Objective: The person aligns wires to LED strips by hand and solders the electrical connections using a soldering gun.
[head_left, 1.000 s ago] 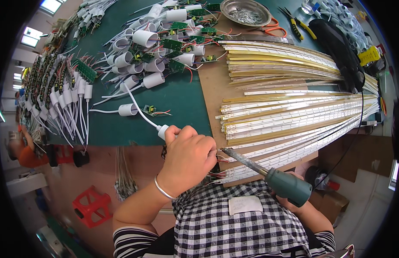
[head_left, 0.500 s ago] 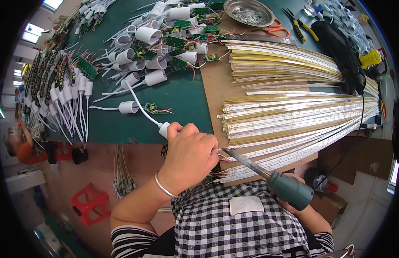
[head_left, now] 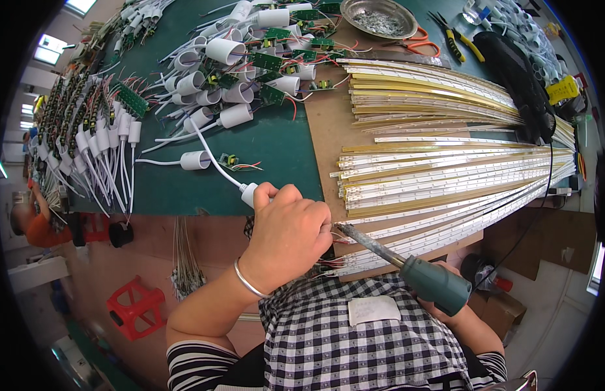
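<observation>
My left hand [head_left: 286, 234] is closed around a white lamp end cap [head_left: 248, 194], whose white cable curves up and away to the left. Its fingertips are hidden under the hand, beside thin wires at the near ends of the LED strips [head_left: 407, 171]. A soldering iron [head_left: 436, 285] with a green handle is in my right hand [head_left: 444, 317], which is largely covered by that handle. The iron's dark tip lies close to the left hand's fingers, at the wires and strip ends; whether it touches them I cannot tell.
White end caps with green circuit boards [head_left: 237, 94] are heaped at the back, with another bundle [head_left: 107, 138] at left. A metal bowl [head_left: 413, 26], orange-handled scissors [head_left: 425, 45], pliers [head_left: 454, 47] and a black pouch [head_left: 508, 78] lie far right. A red stool [head_left: 136, 306] stands below.
The soldering iron's handle has shifted very slightly up and to the left. My left hand stays closed on the end cap, almost unmoved.
</observation>
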The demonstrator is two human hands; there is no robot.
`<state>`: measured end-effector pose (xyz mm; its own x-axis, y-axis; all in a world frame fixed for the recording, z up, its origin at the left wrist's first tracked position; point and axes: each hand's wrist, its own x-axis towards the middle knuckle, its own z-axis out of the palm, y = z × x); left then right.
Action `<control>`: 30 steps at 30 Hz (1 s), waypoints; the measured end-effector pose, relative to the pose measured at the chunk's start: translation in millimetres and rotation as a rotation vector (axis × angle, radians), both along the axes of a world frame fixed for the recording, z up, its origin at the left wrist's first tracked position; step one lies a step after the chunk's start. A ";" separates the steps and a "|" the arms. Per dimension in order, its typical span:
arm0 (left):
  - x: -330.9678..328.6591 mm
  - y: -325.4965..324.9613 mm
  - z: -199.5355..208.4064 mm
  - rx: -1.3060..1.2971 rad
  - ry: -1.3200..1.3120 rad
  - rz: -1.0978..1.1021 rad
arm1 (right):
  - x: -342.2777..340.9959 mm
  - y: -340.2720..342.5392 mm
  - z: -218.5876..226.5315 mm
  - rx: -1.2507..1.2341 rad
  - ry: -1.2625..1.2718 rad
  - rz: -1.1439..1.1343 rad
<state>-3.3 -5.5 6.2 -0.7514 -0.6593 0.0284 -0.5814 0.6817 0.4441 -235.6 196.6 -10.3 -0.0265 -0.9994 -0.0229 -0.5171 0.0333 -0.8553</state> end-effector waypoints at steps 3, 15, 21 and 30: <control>0.7 0.0 0.4 0.000 -0.004 0.001 | -9.8 11.9 -6.2 0.009 0.019 0.202; -1.4 0.7 3.6 0.024 -0.051 0.001 | 7.3 -47.6 5.4 -0.052 -1.093 -0.493; -3.7 0.0 8.0 0.040 -0.087 0.002 | 23.5 -74.0 -0.6 -0.032 -1.323 -0.438; -6.1 -0.7 12.2 0.035 -0.104 0.003 | 25.6 -75.6 -4.2 -0.021 -1.263 -0.373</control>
